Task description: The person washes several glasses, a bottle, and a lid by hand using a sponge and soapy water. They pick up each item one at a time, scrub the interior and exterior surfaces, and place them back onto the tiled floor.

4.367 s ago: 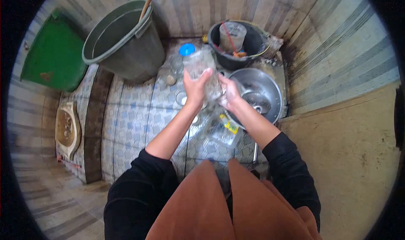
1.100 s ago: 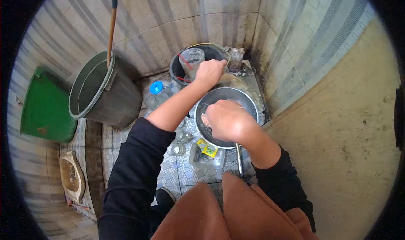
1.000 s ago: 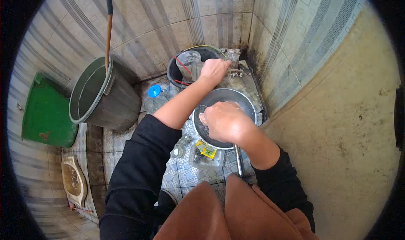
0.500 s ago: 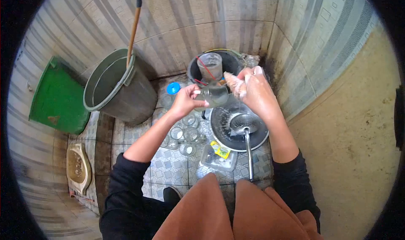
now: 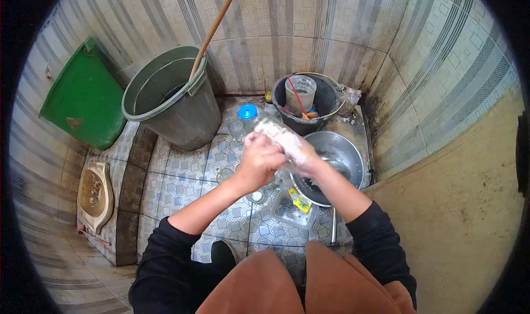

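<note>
My left hand (image 5: 261, 158) is closed, fingers curled round a glass jar (image 5: 266, 117) held above the floor. Pressed against the jar is my right hand (image 5: 295, 151), smeared by motion and covered in suds. A pale soapy scrubber (image 5: 269, 128) shows at its fingers, too blurred to make out its exact kind. Below the hands, a large metal pan (image 5: 355, 160) is partly hidden by my right forearm. In front of it lies a clear plastic tub (image 5: 292, 220) with a yellow packet (image 5: 301, 201) on its edge. Several glass jars stand on the tiles, partly covered by my hands.
A tall grey bin (image 5: 187, 118) with a wooden stick (image 5: 214, 32) stands at the left, beside a green lid (image 5: 83, 101). At the back, a black bucket (image 5: 281, 101) holds a clear container (image 5: 301, 93). A blue lid (image 5: 247, 111) tops one jar. A squat toilet (image 5: 101, 203) is far left.
My right hand has come left with the scrubber and now meets the jar in my left hand. The jar has been turned more upright. The view has shifted too.
</note>
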Tool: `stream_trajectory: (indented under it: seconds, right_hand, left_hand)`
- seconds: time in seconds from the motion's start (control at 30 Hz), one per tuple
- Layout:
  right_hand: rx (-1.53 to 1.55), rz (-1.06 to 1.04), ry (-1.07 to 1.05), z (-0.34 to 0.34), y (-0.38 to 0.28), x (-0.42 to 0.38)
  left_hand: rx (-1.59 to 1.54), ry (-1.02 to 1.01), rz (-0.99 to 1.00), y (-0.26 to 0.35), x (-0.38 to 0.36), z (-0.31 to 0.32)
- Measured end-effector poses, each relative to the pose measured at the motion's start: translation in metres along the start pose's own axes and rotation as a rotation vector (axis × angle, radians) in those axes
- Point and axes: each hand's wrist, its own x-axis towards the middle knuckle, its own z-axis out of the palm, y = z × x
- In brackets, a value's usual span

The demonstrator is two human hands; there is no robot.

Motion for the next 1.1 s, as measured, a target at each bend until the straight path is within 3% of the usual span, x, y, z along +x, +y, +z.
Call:
stream_trajectory:
  seconds: [0.03, 0.1, 0.17, 0.2, 0.27, 0.3, 0.37, 0.4, 0.47, 0.5, 0.57, 0.6, 0.63, 0.7, 0.73, 0.77, 0.83, 1.0, 1.07, 1.1]
  right_hand:
    - [0.730, 0.398, 0.304, 0.007, 0.003, -0.005]
    - [0.624, 0.413, 0.290, 0.005, 0.005, 0.000]
    - [-0.550, -0.147, -0.001, -0.003, 0.008, 0.009]
    - [-0.555, -0.151, -0.004, -0.002, 0.003, 0.011]
    - [-0.647, 0.122, -0.099, 0.005, -0.008, 0.010]
    - [-0.645, 0.125, -0.097, 0.008, -0.002, 0.006]
    - [-0.544, -0.167, 0.204, 0.013, 0.015, -0.002]
    - [-0.540, -0.165, 0.204, 0.013, 0.002, -0.005]
    - [0.926, 0.448, 0.179, 0.011, -0.025, -0.013]
    - [0.929, 0.453, 0.180, 0.008, -0.014, -0.010]
    - [-0.030, 0.047, -0.081, -0.002, 0.012, 0.005]
    - [-0.664, -0.209, -0.074, -0.005, 0.016, 0.004]
    - [-0.663, -0.209, -0.073, -0.003, 0.019, 0.000]
    - [-0.794, -0.229, 0.123, 0.010, 0.005, -0.011]
    - [-0.717, -0.002, 0.091, 0.012, -0.012, -0.014]
    - [-0.719, -0.006, 0.095, 0.014, -0.009, -0.013]
    - [0.540, 0.242, 0.201, 0.021, 0.003, -0.015]
    - [0.528, 0.361, 0.215, 0.016, 0.006, -0.018]
    - [0.278, 0.166, 0.247, 0.015, 0.017, -0.021]
    - [0.275, 0.164, 0.250, 0.010, 0.015, -0.019]
  left_hand:
    - [-0.001, 0.002, -0.001, -0.001, 0.000, -0.001]
    - [0.019, -0.110, 0.008, -0.004, -0.001, -0.006]
    - [0.028, -0.118, 0.003, -0.008, -0.005, -0.005]
    - [-0.006, -0.132, -0.009, -0.012, -0.007, -0.003]
    - [-0.042, -0.148, -0.019, -0.013, -0.009, -0.003]
    - [-0.036, -0.181, 0.018, -0.010, -0.008, -0.006]
    - [-0.028, -0.216, 0.056, -0.008, -0.006, -0.010]
    - [-0.083, -0.187, 0.008, -0.009, -0.005, -0.011]
    - [-0.108, -0.171, -0.017, -0.010, -0.004, -0.014]
    - [-0.110, -0.173, -0.022, -0.008, -0.002, -0.016]
    - [-0.036, -0.191, 0.089, -0.006, 0.004, -0.017]
    - [-0.035, -0.190, 0.091, -0.005, 0.005, -0.017]
    - [-0.027, -0.244, 0.124, -0.004, 0.005, -0.017]
    - [-0.023, -0.304, 0.159, 0.000, 0.003, -0.018]
    - [-0.046, -0.305, 0.130, 0.002, 0.004, -0.019]
    - [-0.066, -0.304, 0.102, 0.002, 0.005, -0.019]
    - [-0.085, -0.293, 0.109, 0.001, 0.006, -0.016]
    - [-0.148, -0.250, 0.092, 0.000, 0.002, -0.010]
    - [-0.203, -0.244, 0.076, -0.004, -0.003, -0.005]
    - [-0.205, -0.243, 0.080, -0.007, -0.006, -0.003]
